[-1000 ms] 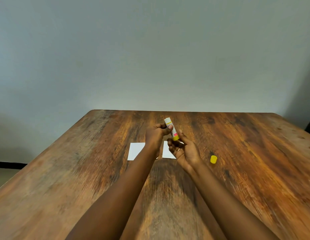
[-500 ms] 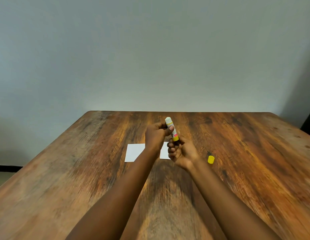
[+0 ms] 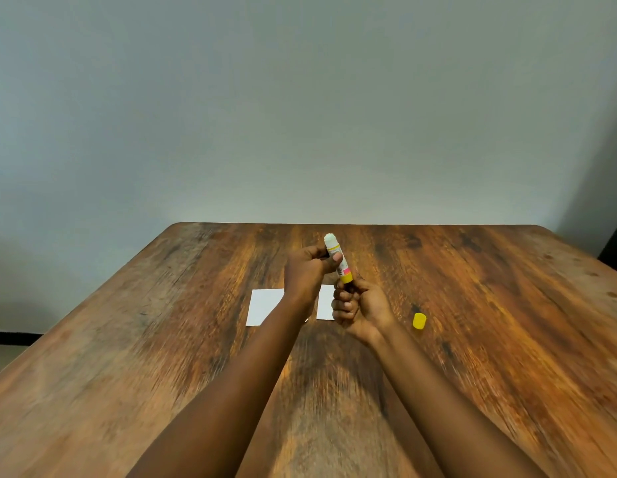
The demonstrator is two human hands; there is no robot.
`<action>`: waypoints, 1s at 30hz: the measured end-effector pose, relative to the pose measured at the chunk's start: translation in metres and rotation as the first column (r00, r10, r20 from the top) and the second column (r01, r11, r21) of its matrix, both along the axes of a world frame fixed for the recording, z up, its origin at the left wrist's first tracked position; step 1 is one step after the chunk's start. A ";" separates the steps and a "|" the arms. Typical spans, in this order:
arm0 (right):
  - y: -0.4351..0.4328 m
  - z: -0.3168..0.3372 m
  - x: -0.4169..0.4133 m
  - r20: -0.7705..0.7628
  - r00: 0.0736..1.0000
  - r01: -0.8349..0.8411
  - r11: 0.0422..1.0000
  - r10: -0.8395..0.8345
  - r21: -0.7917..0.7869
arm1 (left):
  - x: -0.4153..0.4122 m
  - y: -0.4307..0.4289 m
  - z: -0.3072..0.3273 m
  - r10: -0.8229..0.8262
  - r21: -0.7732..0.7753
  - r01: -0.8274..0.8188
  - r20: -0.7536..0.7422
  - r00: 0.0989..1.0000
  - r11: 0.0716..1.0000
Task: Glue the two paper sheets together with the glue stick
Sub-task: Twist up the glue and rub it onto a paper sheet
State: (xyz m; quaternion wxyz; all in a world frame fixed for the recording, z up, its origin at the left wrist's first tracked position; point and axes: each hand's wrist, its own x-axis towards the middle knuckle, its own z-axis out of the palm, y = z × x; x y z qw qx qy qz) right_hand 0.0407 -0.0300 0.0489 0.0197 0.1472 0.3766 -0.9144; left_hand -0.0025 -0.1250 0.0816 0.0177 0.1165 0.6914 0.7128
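Note:
An uncapped glue stick (image 3: 337, 257), white and yellow with a pink band, points up above the middle of the table. My left hand (image 3: 307, 272) grips its upper body, thumb across the label. My right hand (image 3: 358, 307) curls round its yellow base. Two white paper sheets lie flat beneath the hands: one sheet (image 3: 264, 307) shows at the left, the other sheet (image 3: 325, 303) is partly hidden between my hands. The yellow cap (image 3: 419, 321) lies on the table to the right of my right hand.
The wooden table (image 3: 162, 357) stretches wide around the sheets, its far edge meeting a plain grey wall (image 3: 300, 115). A dark object (image 3: 615, 246) shows at the far right edge of the view.
My right hand has closed from a loose, open cradle to curled fingers round the glue stick's base. The stick stays upright in my left hand, and white glue now shows at its tip.

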 end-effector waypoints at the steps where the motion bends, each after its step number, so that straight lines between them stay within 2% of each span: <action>1: 0.000 -0.001 0.001 -0.009 1.000 0.014 1.000 -0.014 0.008 | 0.000 0.000 0.000 0.004 0.000 -0.004 -0.002 1.000 1.000; 6: -0.005 0.000 0.003 -0.184 0.968 0.159 0.985 -0.168 -0.064 | -0.002 -0.003 0.004 0.006 0.035 -0.007 0.005 1.000 0.999; 10: -0.007 0.004 0.002 -0.158 0.962 0.224 0.975 -0.221 -0.003 | 0.000 -0.001 0.006 0.002 0.036 -0.002 0.003 1.000 0.999; 14: -0.004 0.006 0.004 -0.021 0.995 0.100 0.995 -0.100 0.009 | 0.002 -0.002 0.008 -0.037 0.031 0.038 -0.014 0.999 0.999; 17: -0.002 0.005 0.005 -0.009 1.000 0.023 0.999 -0.023 0.041 | 0.003 -0.004 0.008 -0.047 0.034 0.047 -0.013 0.999 0.998; 19: -0.004 0.005 0.007 -0.046 0.998 0.049 0.998 -0.047 0.051 | 0.002 -0.005 0.008 -0.039 0.035 0.040 -0.017 0.999 0.999; 22: -0.005 0.005 0.009 -0.162 0.979 0.123 0.992 -0.125 -0.027 | 0.001 -0.008 0.009 -0.019 0.035 0.019 -0.018 1.000 0.999; 24: -0.006 0.007 0.008 -0.212 0.965 0.159 0.987 -0.155 0.003 | 0.001 -0.008 0.010 -0.016 0.057 0.016 0.001 1.000 0.998; 27: -0.008 0.009 0.008 -0.199 0.966 0.182 0.980 -0.162 0.082 | 0.002 -0.008 0.012 -0.001 0.056 0.001 -0.002 1.000 0.998; 30: -0.008 0.012 0.008 -0.134 0.986 0.116 0.987 -0.101 0.113 | 0.003 -0.008 0.013 -0.013 0.070 0.012 0.008 1.000 0.997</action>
